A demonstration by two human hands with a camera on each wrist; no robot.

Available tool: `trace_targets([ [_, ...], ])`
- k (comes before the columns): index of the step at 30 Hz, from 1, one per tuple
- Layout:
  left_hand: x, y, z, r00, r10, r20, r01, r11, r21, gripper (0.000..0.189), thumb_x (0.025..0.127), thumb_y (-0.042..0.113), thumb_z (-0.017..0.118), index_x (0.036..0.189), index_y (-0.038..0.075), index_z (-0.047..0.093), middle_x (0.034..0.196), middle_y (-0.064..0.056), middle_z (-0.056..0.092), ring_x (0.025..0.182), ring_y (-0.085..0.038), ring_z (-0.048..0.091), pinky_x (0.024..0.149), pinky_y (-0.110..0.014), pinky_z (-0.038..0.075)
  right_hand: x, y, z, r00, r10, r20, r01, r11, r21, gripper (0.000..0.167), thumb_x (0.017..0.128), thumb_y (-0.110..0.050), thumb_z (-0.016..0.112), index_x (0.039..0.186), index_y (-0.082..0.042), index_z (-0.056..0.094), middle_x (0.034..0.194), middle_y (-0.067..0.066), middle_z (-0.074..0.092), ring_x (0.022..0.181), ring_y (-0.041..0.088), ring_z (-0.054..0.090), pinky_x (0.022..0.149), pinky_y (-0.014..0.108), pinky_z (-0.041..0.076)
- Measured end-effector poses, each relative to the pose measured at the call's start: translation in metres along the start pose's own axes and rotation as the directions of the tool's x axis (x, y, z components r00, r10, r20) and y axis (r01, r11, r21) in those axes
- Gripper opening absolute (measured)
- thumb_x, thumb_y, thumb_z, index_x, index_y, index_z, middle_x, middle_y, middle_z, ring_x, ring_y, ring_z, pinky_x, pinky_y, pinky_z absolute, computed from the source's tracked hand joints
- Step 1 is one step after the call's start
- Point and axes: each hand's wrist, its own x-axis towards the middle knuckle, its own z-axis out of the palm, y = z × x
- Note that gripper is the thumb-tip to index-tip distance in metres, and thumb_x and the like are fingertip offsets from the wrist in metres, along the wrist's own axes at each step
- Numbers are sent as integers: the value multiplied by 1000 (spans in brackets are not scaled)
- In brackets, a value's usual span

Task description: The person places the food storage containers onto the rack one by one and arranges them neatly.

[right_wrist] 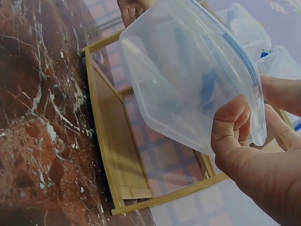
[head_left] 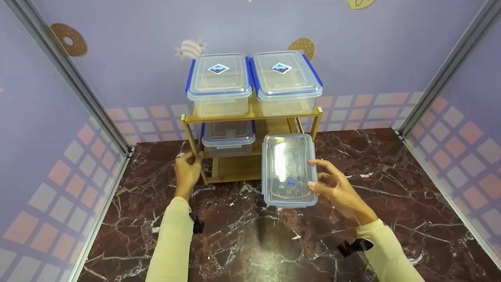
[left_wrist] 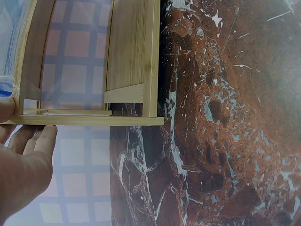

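Note:
In my right hand point(head_left: 338, 190) is a clear lidded plastic food container point(head_left: 289, 170), pinched by its right edge and held tilted in front of the shelf; the right wrist view shows my thumb and fingers on the rim of this container point(right_wrist: 188, 84). My left hand point(head_left: 188, 172) grips the left front post of the wooden shelf point(head_left: 231, 170), as the left wrist view shows with the fingers around the post point(left_wrist: 89, 120). A blue-edged container point(head_left: 229, 135) sits on the middle tier at the left. Two more containers point(head_left: 221, 84) point(head_left: 287, 82) stand side by side on top.
The shelf stands on a dark red marbled surface point(head_left: 235, 243) against a purple patterned wall point(head_left: 250, 23). Metal-framed side panels point(head_left: 446, 70) border the space left and right. The bottom tier point(head_left: 238, 168) lies low behind the held container.

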Motion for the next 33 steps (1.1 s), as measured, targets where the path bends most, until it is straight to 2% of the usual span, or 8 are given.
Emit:
trace_targets([
  [3, 0, 0, 0, 1000, -3, -1, 3, 1000, 9, 24, 98, 22, 67, 112, 5, 77, 106, -18, 75, 110, -33, 64, 103, -48, 42, 6, -1, -2, 1000, -10, -8, 10, 1000, -6, 63, 94, 2, 66, 148, -4, 36, 112, 23, 58, 90, 28, 68, 69, 35, 59],
  [5, 0, 1, 0, 1000, -3, -1, 3, 1000, 11, 24, 98, 22, 67, 112, 6, 77, 106, -17, 75, 110, -33, 64, 103, -48, 42, 9, -2, -2, 1000, -10, -17, 10, 1000, 2, 61, 93, 3, 66, 147, -4, 37, 113, 23, 58, 98, 30, 67, 84, 43, 58],
  [7, 0, 1, 0, 1000, -4, 2, 4, 1000, 9, 25, 98, 22, 67, 113, 7, 77, 107, -17, 75, 111, -33, 64, 103, -48, 42, 12, -3, -2, 1000, -4, -26, 4, 1000, 5, 61, 93, 4, 66, 147, -4, 39, 114, 23, 58, 99, 31, 66, 88, 46, 57],
  [14, -1, 0, 0, 1000, -14, 28, 14, 1000, -3, 28, 99, 22, 65, 121, 6, 74, 113, -19, 73, 115, -34, 63, 104, -48, 44, 23, -8, -2, 997, 14, -70, -13, 1000, 5, 59, 93, 2, 68, 145, -4, 42, 106, 17, 56, 93, 23, 62, 83, 35, 58],
  [20, 0, 0, 0, 999, -28, 39, 28, 1000, -8, 31, 100, 23, 64, 124, 5, 72, 114, -19, 73, 111, -33, 66, 102, -47, 46, 31, -14, -4, 993, 41, -107, -38, 999, 33, 53, 94, 1, 67, 142, -6, 45, 117, 23, 54, 99, 25, 64, 89, 41, 57],
  [24, 0, 0, 0, 1000, -10, 19, 10, 1000, 5, 27, 99, 23, 66, 117, 5, 75, 111, -18, 74, 108, -33, 66, 101, -47, 45, 36, -18, -4, 991, 37, -131, -38, 999, -2, 49, 96, -1, 66, 140, -4, 46, 119, 24, 53, 99, 27, 65, 87, 44, 58],
  [28, -1, 0, 0, 1000, 1, 4, -1, 1000, 12, 24, 98, 23, 67, 110, 5, 77, 106, -18, 75, 105, -33, 66, 99, -47, 46, 40, -20, -3, 989, 20, -146, -30, 997, -65, 46, 97, -4, 67, 138, -1, 48, 114, 20, 54, 93, 24, 64, 78, 38, 60],
  [33, -1, 1, -1, 1000, -2, 9, 2, 1000, 13, 26, 98, 23, 66, 114, 5, 76, 105, -18, 75, 104, -33, 67, 100, -47, 47, 45, -23, -3, 986, 10, -169, -28, 994, -107, 43, 97, -8, 68, 136, 1, 52, 110, 18, 56, 90, 23, 64, 73, 34, 59],
])
